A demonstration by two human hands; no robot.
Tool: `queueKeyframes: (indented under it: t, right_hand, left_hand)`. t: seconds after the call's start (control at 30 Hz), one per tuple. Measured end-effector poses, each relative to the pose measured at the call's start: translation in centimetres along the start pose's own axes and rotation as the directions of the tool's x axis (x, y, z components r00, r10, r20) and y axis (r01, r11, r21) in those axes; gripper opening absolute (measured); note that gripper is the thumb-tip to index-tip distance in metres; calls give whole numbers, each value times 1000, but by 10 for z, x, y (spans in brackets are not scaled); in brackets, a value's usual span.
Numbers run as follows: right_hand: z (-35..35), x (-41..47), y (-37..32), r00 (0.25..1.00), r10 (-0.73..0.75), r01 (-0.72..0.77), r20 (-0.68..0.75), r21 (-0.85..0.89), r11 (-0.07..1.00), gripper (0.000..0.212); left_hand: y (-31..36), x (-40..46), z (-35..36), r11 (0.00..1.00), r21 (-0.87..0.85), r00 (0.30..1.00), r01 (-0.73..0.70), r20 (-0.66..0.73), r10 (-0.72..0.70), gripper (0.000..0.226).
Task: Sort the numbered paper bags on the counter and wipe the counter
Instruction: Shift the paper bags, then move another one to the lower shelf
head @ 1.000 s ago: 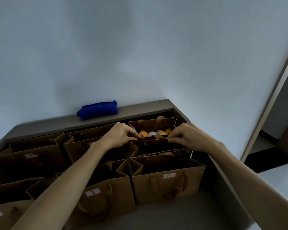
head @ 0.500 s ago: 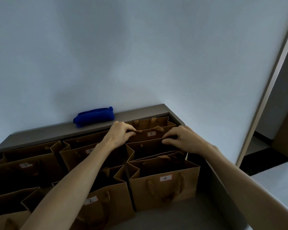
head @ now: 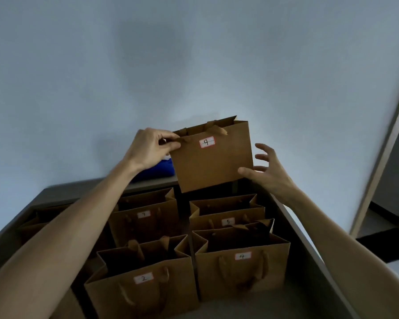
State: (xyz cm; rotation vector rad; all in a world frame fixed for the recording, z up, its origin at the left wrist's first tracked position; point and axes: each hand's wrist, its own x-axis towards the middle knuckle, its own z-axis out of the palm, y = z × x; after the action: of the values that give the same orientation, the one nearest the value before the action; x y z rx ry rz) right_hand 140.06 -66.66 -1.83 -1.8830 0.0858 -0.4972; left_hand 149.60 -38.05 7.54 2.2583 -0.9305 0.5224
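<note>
Bag number 9 is hanging in the air above the back row, tilted. Left hand is pinching its ribbon handle at the top corner; right hand is spreading its fingers beside the bag's lower right edge, thumb touching. Bags 7, 5, 2 and 4 are standing on the grey counter; a blue cloth is lying behind.

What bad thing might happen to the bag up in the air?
The left hand pinches only one top corner of bag 9, so it hangs tilted and might slip or tear. The right hand is open beside it, not gripping. If it drops, it would likely land on bag 5 below and crush it.
</note>
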Motion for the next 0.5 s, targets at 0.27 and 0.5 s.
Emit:
queueKeyframes:
  t: [0.27,0.5]
  right_hand:
    - [38,-6,-23,955,-40,-145,293,582,800,74]
    - [94,-20,-38,944,10,-239,330,662,710,70]
  left_hand:
    - [4,-28,-39,984,-163,994,67,-75,-80,21]
    - [-9,-80,-54,899,-411,880,152,-357,-313,36]
